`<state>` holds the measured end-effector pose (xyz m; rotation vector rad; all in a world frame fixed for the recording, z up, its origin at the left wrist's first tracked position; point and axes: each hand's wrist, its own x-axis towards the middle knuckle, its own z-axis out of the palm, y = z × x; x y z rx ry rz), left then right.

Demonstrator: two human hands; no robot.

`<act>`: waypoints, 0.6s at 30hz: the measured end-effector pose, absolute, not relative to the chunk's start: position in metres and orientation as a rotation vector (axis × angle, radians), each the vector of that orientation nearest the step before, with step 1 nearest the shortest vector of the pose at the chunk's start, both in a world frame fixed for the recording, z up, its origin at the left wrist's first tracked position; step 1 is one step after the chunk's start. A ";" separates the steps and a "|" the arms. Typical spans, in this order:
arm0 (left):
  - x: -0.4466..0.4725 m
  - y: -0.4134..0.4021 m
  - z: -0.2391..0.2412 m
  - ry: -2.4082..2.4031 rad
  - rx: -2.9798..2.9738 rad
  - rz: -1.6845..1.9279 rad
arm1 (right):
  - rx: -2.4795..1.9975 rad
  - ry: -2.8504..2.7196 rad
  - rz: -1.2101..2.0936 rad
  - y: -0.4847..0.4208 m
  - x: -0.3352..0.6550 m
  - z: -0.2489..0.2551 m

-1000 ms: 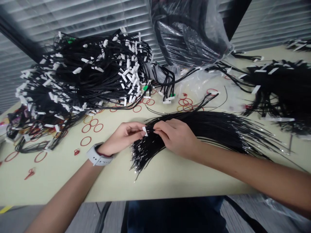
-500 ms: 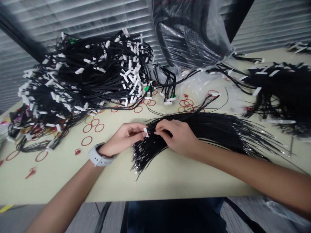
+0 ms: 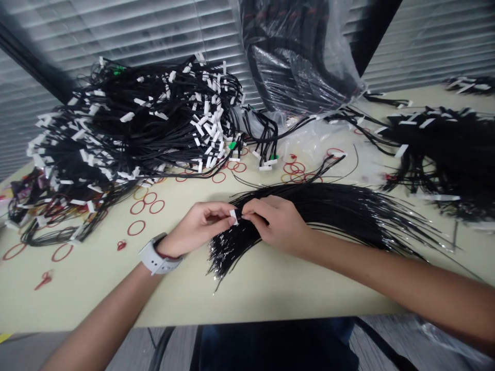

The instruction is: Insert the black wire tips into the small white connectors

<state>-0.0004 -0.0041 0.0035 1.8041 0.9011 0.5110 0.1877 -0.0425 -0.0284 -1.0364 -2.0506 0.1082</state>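
Note:
My left hand (image 3: pixel 207 222), a pale watch strap (image 3: pixel 157 257) on its wrist, pinches a small white connector (image 3: pixel 233 217) between thumb and fingers. Just to its right, my right hand (image 3: pixel 273 219) is closed in a pinch on a thin black wire whose tip points at the connector; whether the tip is inside I cannot tell. Both hands hover over a thick bundle of loose black wires (image 3: pixel 332 206) with shiny metal ends, which lies across the table. My fingers hide part of the bundle.
A big heap of black cables with white connectors (image 3: pixel 147 118) stands at the back left. Behind the bundle leans a clear plastic bag (image 3: pixel 297 62) of black cable. More cables (image 3: pixel 452 149) lie at right. Red rubber bands (image 3: pixel 136 228) are scattered over the table (image 3: pixel 116 299).
My right hand has moved slightly left, bringing the wire tip closer to the connector. My left hand keeps its pinch. The whole view has shifted a little.

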 end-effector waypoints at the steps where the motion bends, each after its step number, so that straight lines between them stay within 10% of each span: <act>1: 0.000 -0.004 0.003 0.901 1.812 0.535 | -1.034 -2.063 0.101 -0.041 0.188 -0.027; 18: 0.001 0.004 0.000 1.002 1.633 0.763 | -1.216 -2.508 0.122 -0.037 0.235 0.018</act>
